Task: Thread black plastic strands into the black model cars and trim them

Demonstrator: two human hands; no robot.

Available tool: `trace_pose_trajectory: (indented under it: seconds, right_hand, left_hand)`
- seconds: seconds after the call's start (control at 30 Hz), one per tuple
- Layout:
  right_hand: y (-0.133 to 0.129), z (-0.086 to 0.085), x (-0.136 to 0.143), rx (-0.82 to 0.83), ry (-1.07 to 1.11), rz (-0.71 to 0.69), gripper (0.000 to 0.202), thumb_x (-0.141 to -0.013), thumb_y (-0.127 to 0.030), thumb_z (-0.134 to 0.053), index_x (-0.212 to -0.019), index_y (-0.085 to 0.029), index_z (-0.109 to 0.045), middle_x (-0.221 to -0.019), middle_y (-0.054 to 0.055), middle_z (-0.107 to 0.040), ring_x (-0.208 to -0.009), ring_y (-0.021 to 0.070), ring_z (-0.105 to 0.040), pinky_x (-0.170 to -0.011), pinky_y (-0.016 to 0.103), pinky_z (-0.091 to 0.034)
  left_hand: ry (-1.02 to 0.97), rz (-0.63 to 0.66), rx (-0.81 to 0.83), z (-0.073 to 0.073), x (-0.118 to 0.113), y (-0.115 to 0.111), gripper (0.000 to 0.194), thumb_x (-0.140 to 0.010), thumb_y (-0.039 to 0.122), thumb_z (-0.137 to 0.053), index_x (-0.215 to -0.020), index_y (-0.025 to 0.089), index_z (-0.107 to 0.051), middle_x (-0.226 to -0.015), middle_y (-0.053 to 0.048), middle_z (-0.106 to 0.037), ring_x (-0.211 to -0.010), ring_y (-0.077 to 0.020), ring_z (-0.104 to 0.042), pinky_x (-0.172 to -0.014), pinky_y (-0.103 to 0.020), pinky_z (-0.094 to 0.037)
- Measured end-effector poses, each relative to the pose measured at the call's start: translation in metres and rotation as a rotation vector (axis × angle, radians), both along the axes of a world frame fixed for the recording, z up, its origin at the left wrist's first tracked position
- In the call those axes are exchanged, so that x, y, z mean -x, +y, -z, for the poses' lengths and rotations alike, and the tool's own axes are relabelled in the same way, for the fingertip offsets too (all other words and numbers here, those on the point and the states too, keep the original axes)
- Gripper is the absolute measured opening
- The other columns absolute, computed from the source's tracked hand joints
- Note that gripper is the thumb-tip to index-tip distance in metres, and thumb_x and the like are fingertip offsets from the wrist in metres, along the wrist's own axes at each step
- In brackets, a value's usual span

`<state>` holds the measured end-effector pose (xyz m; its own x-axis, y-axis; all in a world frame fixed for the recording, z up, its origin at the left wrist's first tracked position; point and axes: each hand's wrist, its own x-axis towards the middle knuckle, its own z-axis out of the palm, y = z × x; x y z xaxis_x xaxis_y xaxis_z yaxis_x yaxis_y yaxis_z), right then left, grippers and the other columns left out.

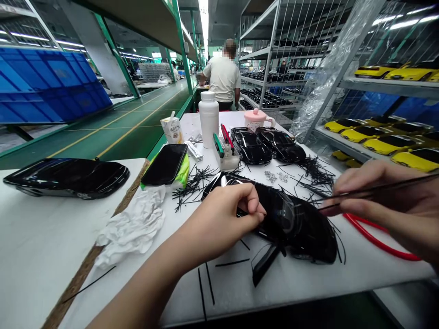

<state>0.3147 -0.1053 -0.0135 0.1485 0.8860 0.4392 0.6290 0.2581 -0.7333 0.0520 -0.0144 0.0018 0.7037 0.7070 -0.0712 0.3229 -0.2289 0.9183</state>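
A black model car [305, 224] lies on the white table in front of me, with one door [265, 265] swung out toward the near edge. Over the car's left part is my left hand [236, 208], thumb and forefinger pinched together; whatever is between them is too small to make out. My right hand [380, 196], to the right of the car, grips dark tweezers [363, 192] whose tips point left toward the car. Thin black strips [195, 183] lie in a pile left of the car, and another pile of strips [317, 173] is behind it.
Two black model cars [252, 145], a white bottle [208, 121], a pink-lidded cup [257, 119] and a tool box [227, 157] stand behind. At left are a phone [164, 164], crumpled tissue [137, 224] and another black car [68, 177]. A red tube [373, 237] curves at right. A person [224, 75] sits ahead.
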Motion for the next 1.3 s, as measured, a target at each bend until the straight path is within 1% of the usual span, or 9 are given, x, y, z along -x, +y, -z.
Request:
trace_pose_trajectory:
  seconds: [0.1,0.2,0.6,0.73,0.87,1.0,1.1,1.2,1.3]
  right_hand:
    - [0.005,0.002,0.028,-0.022,-0.061,-0.164,0.016,-0.088,-0.045,-0.075,-0.084,-0.03,-0.07,-0.08,-0.001,-0.075,-0.071,0.0167,-0.074,-0.054,0.019,-0.058]
    - [0.01,0.008,0.038,-0.088,-0.124,-0.159,0.013,-0.09,-0.044,-0.072,-0.086,-0.032,-0.068,-0.082,-0.003,-0.077,-0.071,0.0156,-0.073,-0.055,0.019,-0.058]
    - [0.015,0.01,0.04,-0.168,-0.169,-0.195,0.011,-0.092,-0.04,-0.071,-0.085,-0.032,-0.068,-0.079,-0.007,-0.077,-0.067,0.0123,-0.073,-0.057,0.017,-0.057]
    - [0.013,0.01,0.04,-0.12,-0.142,-0.219,0.009,-0.092,-0.038,-0.071,-0.085,-0.032,-0.069,-0.08,-0.005,-0.077,-0.069,0.0151,-0.073,-0.058,0.021,-0.058]
    - [0.017,0.002,0.033,-0.066,-0.138,-0.262,0.01,-0.091,-0.042,-0.072,-0.086,-0.033,-0.072,-0.081,-0.003,-0.077,-0.07,0.018,-0.073,-0.057,0.026,-0.059]
    - [0.032,-0.007,0.024,0.062,-0.181,-0.506,0.009,-0.091,-0.04,-0.072,-0.089,-0.031,-0.073,-0.087,-0.001,-0.078,-0.081,0.0212,-0.075,-0.061,0.027,-0.059]
    - [0.043,-0.005,0.021,0.158,-0.168,-0.657,0.011,-0.093,-0.036,-0.07,-0.086,-0.027,-0.071,-0.082,0.0,-0.075,-0.076,0.0187,-0.072,-0.061,0.027,-0.057]
    - [0.047,0.004,0.022,0.186,-0.157,-0.702,0.011,-0.094,-0.033,-0.067,-0.087,-0.025,-0.068,-0.077,-0.001,-0.072,-0.067,0.015,-0.068,-0.061,0.025,-0.054]
    - [0.044,0.013,0.023,0.144,-0.238,-0.713,0.011,-0.097,-0.03,-0.063,-0.088,-0.024,-0.065,-0.079,-0.001,-0.072,-0.067,0.0134,-0.067,-0.06,0.023,-0.052]
  left_hand:
    - [-0.002,0.003,0.01,0.0,-0.001,0.001,0.029,-0.083,0.007,-0.063,-0.068,0.021,-0.042,-0.08,0.005,-0.069,-0.076,-0.0103,-0.06,-0.07,-0.022,-0.045]
    - [0.0,0.007,0.01,0.001,-0.003,0.001,0.029,-0.083,0.007,-0.063,-0.068,0.021,-0.043,-0.079,0.005,-0.068,-0.076,-0.0103,-0.06,-0.07,-0.022,-0.044]
    - [-0.015,-0.005,0.018,0.002,-0.002,0.0,0.031,-0.083,0.006,-0.063,-0.067,0.021,-0.041,-0.08,0.004,-0.07,-0.077,-0.0101,-0.063,-0.071,-0.021,-0.046]
    - [-0.011,-0.002,0.016,0.001,-0.002,-0.002,0.031,-0.083,0.006,-0.062,-0.067,0.021,-0.04,-0.08,0.003,-0.07,-0.078,-0.011,-0.064,-0.072,-0.022,-0.047]
    - [-0.041,0.018,0.037,-0.003,0.002,0.0,0.03,-0.082,0.005,-0.061,-0.068,0.022,-0.04,-0.089,0.001,-0.072,-0.086,-0.0131,-0.066,-0.077,-0.025,-0.049]
    - [-0.055,-0.082,-0.099,-0.006,0.008,0.008,0.028,-0.081,0.005,-0.058,-0.069,0.021,-0.04,-0.097,0.001,-0.071,-0.097,-0.0159,-0.064,-0.085,-0.028,-0.046]
    - [0.029,-0.143,-0.236,-0.004,0.01,0.012,0.026,-0.083,0.009,-0.059,-0.071,0.022,-0.039,-0.1,-0.001,-0.069,-0.102,-0.02,-0.062,-0.089,-0.034,-0.044]
    - [0.188,-0.098,-0.321,0.002,0.007,0.009,0.022,-0.083,0.016,-0.064,-0.082,0.023,-0.043,-0.107,-0.004,-0.063,-0.107,-0.025,-0.056,-0.089,-0.039,-0.044]
    - [0.314,-0.01,-0.412,0.009,0.003,0.004,0.027,-0.083,0.019,-0.069,-0.095,0.022,-0.045,-0.113,-0.007,-0.057,-0.111,-0.0272,-0.053,-0.094,-0.042,-0.044]
